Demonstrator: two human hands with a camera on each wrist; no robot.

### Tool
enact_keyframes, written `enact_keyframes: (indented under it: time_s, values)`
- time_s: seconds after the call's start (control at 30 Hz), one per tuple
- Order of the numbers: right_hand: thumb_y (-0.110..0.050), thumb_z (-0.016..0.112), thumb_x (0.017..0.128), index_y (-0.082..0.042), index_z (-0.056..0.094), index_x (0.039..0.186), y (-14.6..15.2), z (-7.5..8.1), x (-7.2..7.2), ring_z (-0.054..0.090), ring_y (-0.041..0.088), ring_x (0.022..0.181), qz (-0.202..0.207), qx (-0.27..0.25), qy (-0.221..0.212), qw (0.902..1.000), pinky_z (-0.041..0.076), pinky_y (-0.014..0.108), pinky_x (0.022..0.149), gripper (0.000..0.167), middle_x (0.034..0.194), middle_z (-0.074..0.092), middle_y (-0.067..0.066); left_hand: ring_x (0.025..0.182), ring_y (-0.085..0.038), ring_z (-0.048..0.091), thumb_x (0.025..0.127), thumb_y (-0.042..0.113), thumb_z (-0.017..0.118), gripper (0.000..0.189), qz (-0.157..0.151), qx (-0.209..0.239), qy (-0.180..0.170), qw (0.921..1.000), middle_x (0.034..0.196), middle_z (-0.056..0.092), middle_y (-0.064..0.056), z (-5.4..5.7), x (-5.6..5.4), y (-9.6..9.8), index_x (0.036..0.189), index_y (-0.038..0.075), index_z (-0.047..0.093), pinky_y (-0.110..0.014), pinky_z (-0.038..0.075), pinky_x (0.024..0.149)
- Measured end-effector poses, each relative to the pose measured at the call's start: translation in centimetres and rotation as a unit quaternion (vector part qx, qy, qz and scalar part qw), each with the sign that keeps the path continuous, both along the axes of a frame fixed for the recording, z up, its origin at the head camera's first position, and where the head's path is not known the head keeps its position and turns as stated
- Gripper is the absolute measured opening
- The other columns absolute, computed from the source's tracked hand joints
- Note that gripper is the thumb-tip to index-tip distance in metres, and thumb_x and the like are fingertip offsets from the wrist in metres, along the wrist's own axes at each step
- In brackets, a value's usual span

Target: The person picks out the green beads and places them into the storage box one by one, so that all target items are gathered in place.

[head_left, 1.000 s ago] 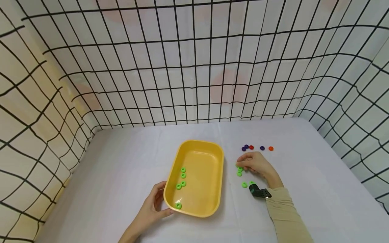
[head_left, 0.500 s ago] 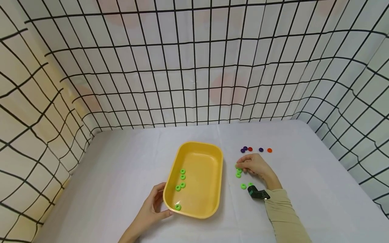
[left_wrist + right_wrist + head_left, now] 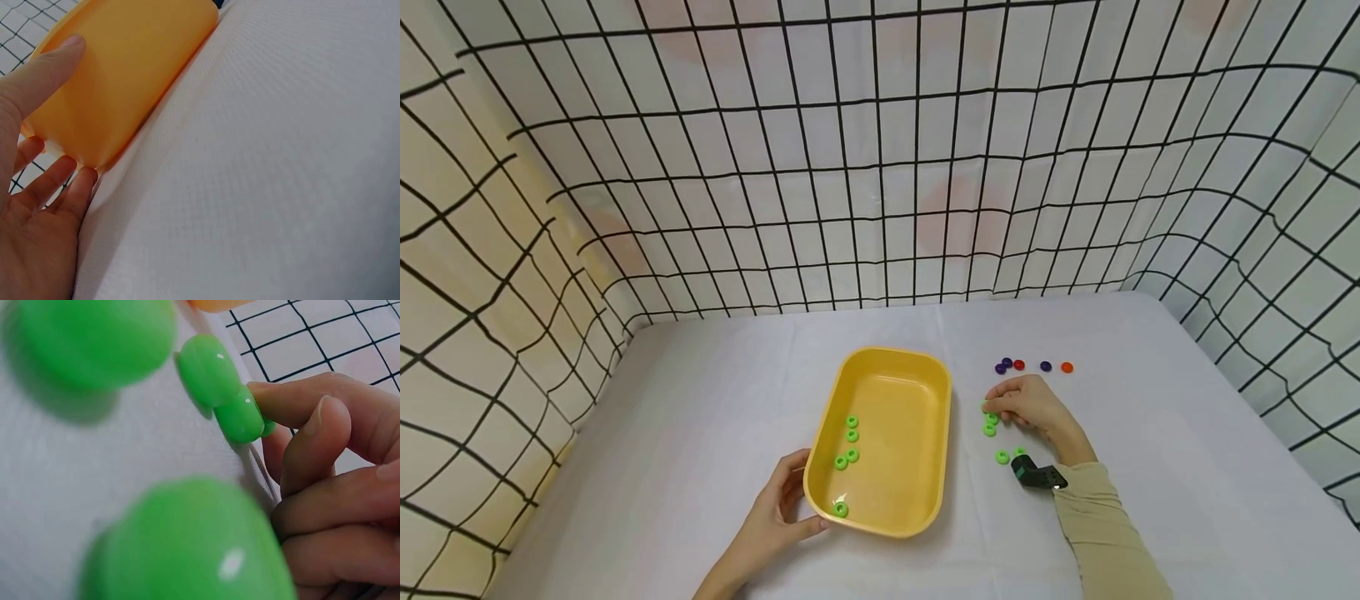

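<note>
A yellow tray [image 3: 902,467] stands on the white table, with several green ring-shaped beads [image 3: 852,435] along its left side. My left hand [image 3: 775,504] holds its near left corner; in the left wrist view the thumb [image 3: 59,62] lies on one outer wall and the fingertips touch another. To the right of the tray, my right hand [image 3: 1032,407] pinches a green bead [image 3: 985,407] at its fingertips, mostly hidden by the fingers. Two more green beads [image 3: 990,430] sit right beside those fingertips. Nearer the wrist lie another two green beads [image 3: 1002,457].
Beyond the right hand lie a few purple beads [image 3: 1046,367], a red bead [image 3: 1018,365] and an orange bead [image 3: 1067,367]. A black wire grid [image 3: 880,167] rises behind and at both sides of the white cloth [image 3: 700,400]. A black camera [image 3: 1036,475] sits on the right wrist.
</note>
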State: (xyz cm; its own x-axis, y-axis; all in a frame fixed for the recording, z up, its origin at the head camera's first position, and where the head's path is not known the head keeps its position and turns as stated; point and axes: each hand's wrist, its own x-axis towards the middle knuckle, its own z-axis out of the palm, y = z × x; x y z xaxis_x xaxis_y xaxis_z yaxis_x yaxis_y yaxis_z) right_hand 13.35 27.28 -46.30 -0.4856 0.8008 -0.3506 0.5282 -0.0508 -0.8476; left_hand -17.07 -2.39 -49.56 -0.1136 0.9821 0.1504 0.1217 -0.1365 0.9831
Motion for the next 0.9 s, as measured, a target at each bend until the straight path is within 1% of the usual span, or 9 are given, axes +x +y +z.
enact_keyframes:
  time_s: [0.1,0.2,0.37,0.47,0.57,0.7,0.8,0.9]
  values:
    - [-0.015,0.077,0.083,0.001,0.068,0.105,0.1,0.2,-0.2,0.040,0.004,0.046,-0.011,0.002,-0.008,0.9999,0.031,0.017,0.040,0.029,0.059,0.058,-0.004,0.128,-0.005,0.049,0.077,0.002,0.082,0.081,0.000,0.004,0.000,1.0000,0.146,0.041,-0.023,0.1,0.0,0.2,0.144,0.004,0.037,-0.011,0.037,0.106]
    - [-0.017,0.077,0.084,0.002,0.068,0.108,0.1,0.3,-0.2,0.040,0.004,0.046,-0.020,-0.004,-0.007,0.9998,0.031,0.016,0.041,0.031,0.058,0.057,-0.005,0.126,-0.005,0.049,0.076,0.001,0.082,0.081,0.002,0.005,0.002,1.0000,0.145,0.041,-0.024,0.1,-0.1,0.1,0.143,0.002,0.037,-0.011,0.038,0.106]
    - [-0.017,0.075,0.086,0.003,0.068,0.108,0.2,0.4,-0.3,0.038,0.004,0.045,-0.032,-0.010,0.006,0.9994,0.030,0.016,0.041,0.031,0.056,0.055,-0.005,0.124,-0.006,0.050,0.076,0.002,0.082,0.080,0.010,-0.004,0.004,0.9999,0.144,0.043,-0.024,0.0,0.1,0.0,0.143,0.002,0.038,-0.012,0.039,0.105]
    - [-0.018,0.076,0.085,0.002,0.068,0.105,0.4,0.6,-0.9,0.037,0.004,0.044,-0.040,-0.009,0.017,0.9990,0.029,0.016,0.041,0.029,0.055,0.054,-0.006,0.124,-0.006,0.051,0.076,0.002,0.082,0.080,0.014,-0.008,-0.001,0.9999,0.145,0.043,-0.023,-0.2,0.3,-0.1,0.143,0.003,0.038,-0.012,0.039,0.105]
    - [-0.019,0.076,0.085,0.002,0.068,0.104,0.5,1.2,-1.8,0.037,0.004,0.044,-0.045,-0.005,0.026,0.9987,0.031,0.016,0.041,0.029,0.055,0.052,-0.007,0.125,-0.007,0.050,0.077,0.002,0.082,0.080,0.012,-0.004,-0.004,0.9999,0.145,0.042,-0.023,-0.3,0.3,-0.2,0.143,0.003,0.037,-0.012,0.038,0.105]
    - [-0.018,0.076,0.086,0.004,0.067,0.107,0.5,2.7,-3.4,0.036,0.002,0.044,-0.050,-0.002,0.047,0.9976,0.031,0.015,0.041,0.032,0.055,0.051,-0.007,0.126,-0.007,0.050,0.078,0.002,0.081,0.080,0.005,0.001,-0.008,1.0000,0.146,0.041,-0.023,-0.3,0.3,-0.3,0.144,0.004,0.036,-0.011,0.038,0.106]
    - [-0.016,0.075,0.086,0.005,0.067,0.108,0.3,4.4,-5.0,0.035,0.002,0.044,-0.050,0.005,0.067,0.9964,0.029,0.014,0.040,0.032,0.056,0.052,-0.007,0.127,-0.007,0.049,0.078,0.003,0.081,0.080,-0.001,0.000,-0.006,1.0000,0.147,0.040,-0.022,-0.2,0.2,-0.2,0.144,0.005,0.036,-0.011,0.038,0.106]
    - [-0.015,0.074,0.086,0.006,0.067,0.107,-0.3,6.5,-6.9,0.034,0.003,0.043,-0.038,0.025,0.080,0.9957,0.026,0.014,0.040,0.030,0.057,0.052,-0.006,0.128,-0.007,0.048,0.078,0.005,0.082,0.080,-0.002,-0.006,0.002,1.0000,0.148,0.040,-0.020,0.1,0.0,0.0,0.144,0.006,0.036,-0.011,0.037,0.107]
